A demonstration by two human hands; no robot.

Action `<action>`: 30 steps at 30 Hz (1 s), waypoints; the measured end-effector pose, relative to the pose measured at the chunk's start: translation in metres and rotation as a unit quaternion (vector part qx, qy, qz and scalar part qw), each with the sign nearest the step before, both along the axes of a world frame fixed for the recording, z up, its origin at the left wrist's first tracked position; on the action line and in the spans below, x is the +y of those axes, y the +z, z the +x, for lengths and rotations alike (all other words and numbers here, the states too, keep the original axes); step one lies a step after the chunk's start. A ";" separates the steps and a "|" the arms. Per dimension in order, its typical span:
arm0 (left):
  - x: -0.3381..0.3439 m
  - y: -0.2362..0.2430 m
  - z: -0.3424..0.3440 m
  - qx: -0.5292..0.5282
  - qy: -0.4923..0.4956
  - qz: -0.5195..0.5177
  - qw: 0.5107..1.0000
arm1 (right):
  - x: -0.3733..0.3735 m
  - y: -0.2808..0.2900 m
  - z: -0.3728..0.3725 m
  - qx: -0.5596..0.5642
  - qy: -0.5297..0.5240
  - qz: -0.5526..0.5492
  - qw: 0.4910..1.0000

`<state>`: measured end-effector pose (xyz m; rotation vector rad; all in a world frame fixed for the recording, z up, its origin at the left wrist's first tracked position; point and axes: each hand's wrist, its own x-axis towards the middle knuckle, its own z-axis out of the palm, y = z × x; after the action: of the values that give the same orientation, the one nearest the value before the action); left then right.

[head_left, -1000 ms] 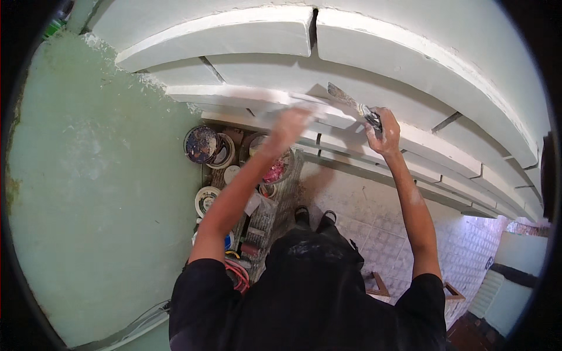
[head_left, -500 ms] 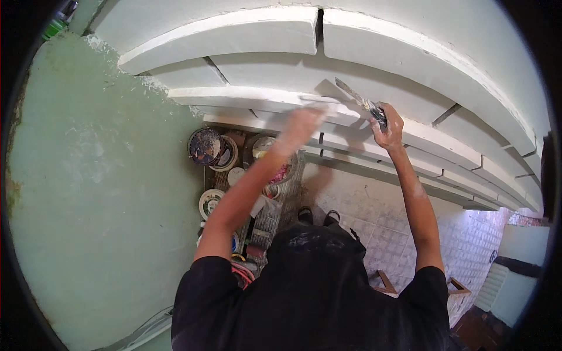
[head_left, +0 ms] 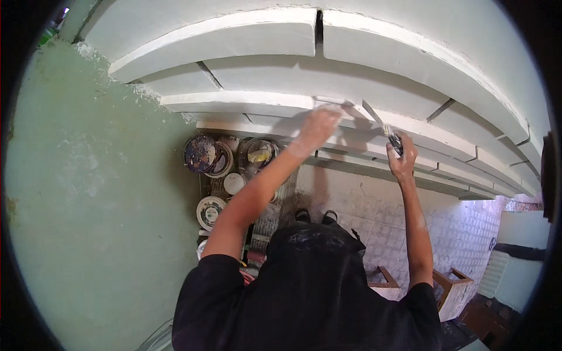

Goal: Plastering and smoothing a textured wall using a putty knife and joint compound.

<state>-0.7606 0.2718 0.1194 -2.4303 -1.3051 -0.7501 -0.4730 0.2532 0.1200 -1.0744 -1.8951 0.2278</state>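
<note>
My right hand is closed round the dark handle of a putty knife. Its smeared blade points up and to the left, just in front of the white ledges. My left hand, dusted white and slightly blurred, reaches to the second white ledge from the top. Its fingers are bent together at the ledge's edge, around a thin pale flat piece whose kind I cannot make out. White patches mark both hands.
A green wall fills the left side. Below stand paint-stained buckets, a round white lid and other tubs. More ledges run underneath. A wooden frame stands at lower right on the tiled floor.
Both hands have shifted a little to the right and downward in view, the right one carrying the putty knife. The view has also shifted slightly.
</note>
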 end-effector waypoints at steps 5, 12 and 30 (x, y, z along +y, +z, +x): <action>-0.004 -0.004 -0.009 -0.028 -0.012 0.003 1.000 | 0.011 0.021 -0.021 -0.037 0.029 0.049 0.998; -0.012 0.018 -0.057 -0.025 0.119 -0.172 0.978 | 0.025 0.023 -0.032 -0.109 0.016 -0.028 0.994; -0.036 0.027 -0.089 -0.143 0.202 -0.155 0.956 | -0.098 0.009 -0.176 0.507 0.069 -0.476 0.715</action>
<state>-0.8495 0.2357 0.1463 -2.2037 -2.0928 -0.8545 -0.6494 0.1552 0.1288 -1.0383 -0.7346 1.6530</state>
